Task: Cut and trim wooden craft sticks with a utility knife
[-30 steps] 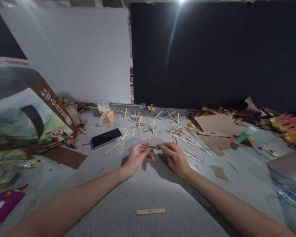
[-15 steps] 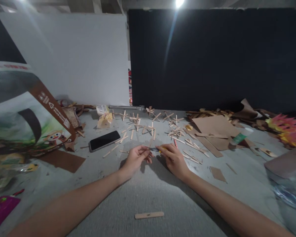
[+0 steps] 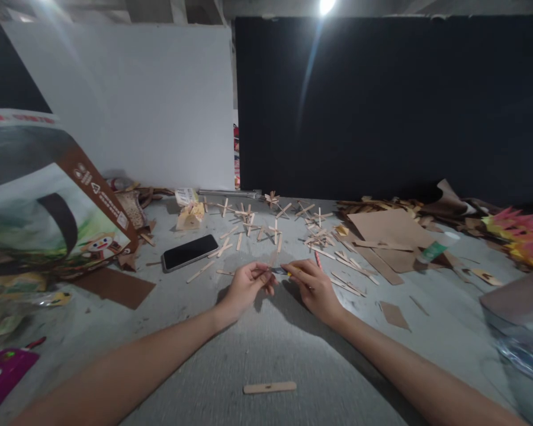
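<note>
Near the middle of the grey table (image 3: 204, 367), my left hand (image 3: 247, 287) pinches a thin wooden stick (image 3: 273, 259) that points up and away. My right hand (image 3: 313, 288) is closed on a small yellow-handled knife (image 3: 281, 270), its grey blade against or very near the stick at the left fingertips. Just behind the right hand a red-and-white striped thing (image 3: 317, 259) shows. Many wooden sticks (image 3: 320, 238), some joined in crosses, lie beyond both hands. A single flat stick (image 3: 270, 388) with a dark mark lies close to the near side.
A black phone (image 3: 190, 252) lies left of the hands. A large printed bag (image 3: 93, 201) stands far left, above a purple tool (image 3: 6, 376). Cardboard sheets (image 3: 384, 234), a green-and-white glue stick (image 3: 435, 249) and pink-yellow paper shapes (image 3: 519, 234) are at right.
The whole view has shifted slightly, with things appearing a little further right. My hands keep nearly the same pose, the blade still at the stick.
</note>
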Tool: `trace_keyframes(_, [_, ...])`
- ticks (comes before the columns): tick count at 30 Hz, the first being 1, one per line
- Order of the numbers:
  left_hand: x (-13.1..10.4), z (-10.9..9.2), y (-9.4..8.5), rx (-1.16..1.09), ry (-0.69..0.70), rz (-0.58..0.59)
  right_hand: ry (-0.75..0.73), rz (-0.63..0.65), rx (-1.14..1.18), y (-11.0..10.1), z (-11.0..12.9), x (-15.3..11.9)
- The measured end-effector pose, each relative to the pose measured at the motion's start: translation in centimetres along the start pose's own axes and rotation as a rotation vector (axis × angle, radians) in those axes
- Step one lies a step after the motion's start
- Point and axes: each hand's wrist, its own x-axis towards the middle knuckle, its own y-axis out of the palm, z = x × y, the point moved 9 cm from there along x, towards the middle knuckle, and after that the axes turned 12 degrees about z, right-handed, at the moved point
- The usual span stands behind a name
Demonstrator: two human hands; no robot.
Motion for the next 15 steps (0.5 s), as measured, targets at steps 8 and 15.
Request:
trace_keyframes(8, [0.1, 0.1, 1.2, 0.093, -0.018, 0.096, -0.018, 0.053, 0.015, 0.5, 0.0, -0.2])
trace_keyframes(15, [0.1, -0.1, 1.4, 0.108, -0.004, 0.12, -0.021, 0.035, 0.009, 0.4, 0.1, -0.1])
